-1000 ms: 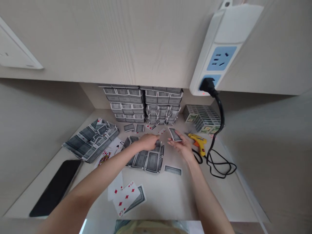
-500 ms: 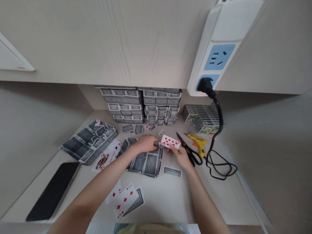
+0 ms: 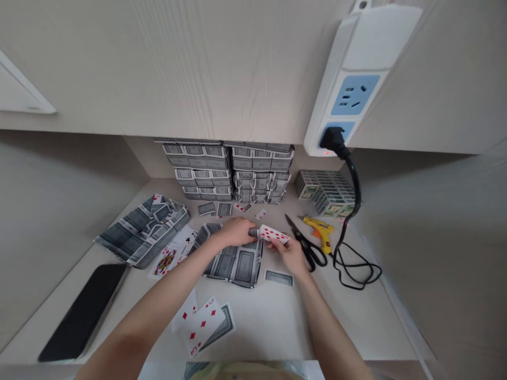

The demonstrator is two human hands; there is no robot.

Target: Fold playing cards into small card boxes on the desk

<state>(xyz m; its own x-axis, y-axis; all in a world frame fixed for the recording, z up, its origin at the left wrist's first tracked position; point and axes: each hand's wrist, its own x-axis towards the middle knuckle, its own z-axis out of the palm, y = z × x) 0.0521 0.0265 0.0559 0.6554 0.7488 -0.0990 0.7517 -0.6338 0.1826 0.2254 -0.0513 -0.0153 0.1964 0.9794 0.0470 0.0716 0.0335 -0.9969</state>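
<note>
The right hand point(image 3: 291, 254) pinches a face-up diamond card point(image 3: 273, 235) by its right end, fingers closed on it, and holds it low over the desk point(image 3: 277, 322). The left hand point(image 3: 236, 232) lies curled on a sheet of joined face-down cards point(image 3: 237, 264), with its fingertips at the diamond card's left end. Whether they grip the card or only touch it cannot be told. The two hands are close together, and the card spans the gap between them at the sheet's far right corner.

Scissors point(image 3: 303, 244) and a yellow glue gun point(image 3: 321, 231) lie just right of the right hand, and a single face-down card point(image 3: 279, 277) lies just below it.

Done well, this step seems to call for the left hand to press the sheet flat so it cannot slide. The right hand would then keep the card level and square to the sheet's edge, gripping lightly enough not to bend it.
</note>
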